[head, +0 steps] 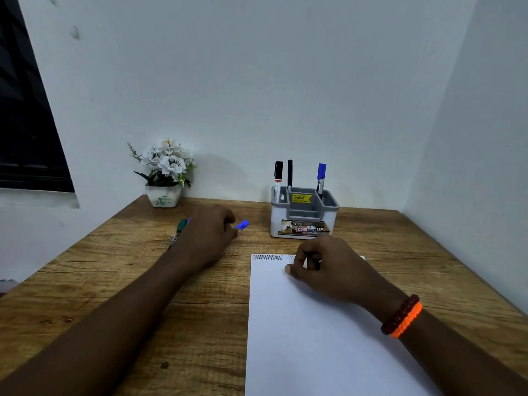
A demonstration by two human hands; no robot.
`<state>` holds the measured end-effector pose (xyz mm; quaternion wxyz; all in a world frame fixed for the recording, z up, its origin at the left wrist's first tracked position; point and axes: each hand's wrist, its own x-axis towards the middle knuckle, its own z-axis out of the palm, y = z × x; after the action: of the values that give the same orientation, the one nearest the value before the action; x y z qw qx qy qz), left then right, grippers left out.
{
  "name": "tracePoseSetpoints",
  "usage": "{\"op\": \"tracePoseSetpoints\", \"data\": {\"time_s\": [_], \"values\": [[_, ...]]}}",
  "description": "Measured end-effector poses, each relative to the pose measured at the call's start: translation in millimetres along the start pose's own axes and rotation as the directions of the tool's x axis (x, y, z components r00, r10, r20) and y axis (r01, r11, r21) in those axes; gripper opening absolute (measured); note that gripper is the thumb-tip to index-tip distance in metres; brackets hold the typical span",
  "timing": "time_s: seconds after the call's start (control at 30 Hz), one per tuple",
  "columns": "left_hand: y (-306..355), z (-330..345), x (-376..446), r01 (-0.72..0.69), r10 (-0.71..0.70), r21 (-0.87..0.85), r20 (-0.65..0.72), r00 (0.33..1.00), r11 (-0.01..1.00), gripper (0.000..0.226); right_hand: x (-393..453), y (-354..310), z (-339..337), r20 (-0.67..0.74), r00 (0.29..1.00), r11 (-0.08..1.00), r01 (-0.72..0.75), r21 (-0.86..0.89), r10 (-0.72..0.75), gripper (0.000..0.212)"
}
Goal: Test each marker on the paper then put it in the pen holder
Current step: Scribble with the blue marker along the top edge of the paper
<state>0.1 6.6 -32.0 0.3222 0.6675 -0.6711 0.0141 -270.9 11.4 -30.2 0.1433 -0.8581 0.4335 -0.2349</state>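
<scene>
Your brown wood-grain table (pixel 285 221) carries the white and grey plastic pen holder (pixel 304 217). Just in front of it lies the white paper sheet (pixel 308 338); left lie a green-capped marker (pixel 178 231) and purple-capped marker (pixel 243 224); far left stands a white flower pot (pixel 163 195).

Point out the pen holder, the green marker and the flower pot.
pen holder (pixel 288 221): head view, white front wall.
green marker (pixel 181 225): head view, green cap.
flower pot (pixel 163 197): head view, white front face.

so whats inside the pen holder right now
Three capped markers stand upright in the pen holder: two black-capped ones at back left, one blue-capped at back right. The front compartments look empty; the markers' lower ends are hidden by its walls.
</scene>
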Motion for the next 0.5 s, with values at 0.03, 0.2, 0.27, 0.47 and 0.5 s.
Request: {"op": "tracePoseSetpoints", "data": {"time_s": [0.03, 0.2, 0.27, 0.47, 0.5], "values": [[4, -6, -2, 0.003, -0.001, -0.091, 0.019, 1.0, 0.996, 0.017, 0, -1, -1, -0.031, 0.999, 1.0, 0.009, 0.017, -0.008, 0.027], [30, -21, -13, 0.147, -0.033, -0.679, 0.177, 0.984, 0.72, 0.02, -3, -10, -5, -0.134, 0.986, 0.912, -0.036, 0.408, 0.098, 0.022], [42, -20, -18, 0.208, 0.004, -0.817, 0.249, 0.969, 0.537, 0.022, -6, -20, -8, -0.104, 0.986, 0.814, -0.048, 0.579, 0.132, 0.018], [73, -3, -32, 0.175, 0.087, -0.949, 0.204, 0.975, 0.264, 0.033, -3, -39, -7, 0.029, 0.978, 0.545, -0.139, 0.827, 0.204, 0.036], [75, -1, -33, 0.161, 0.085, -0.95, 0.19, 0.978, 0.268, 0.035, -3, -38, -7, 0.042, 0.974, 0.497, -0.151, 0.854, 0.224, 0.039]]}}
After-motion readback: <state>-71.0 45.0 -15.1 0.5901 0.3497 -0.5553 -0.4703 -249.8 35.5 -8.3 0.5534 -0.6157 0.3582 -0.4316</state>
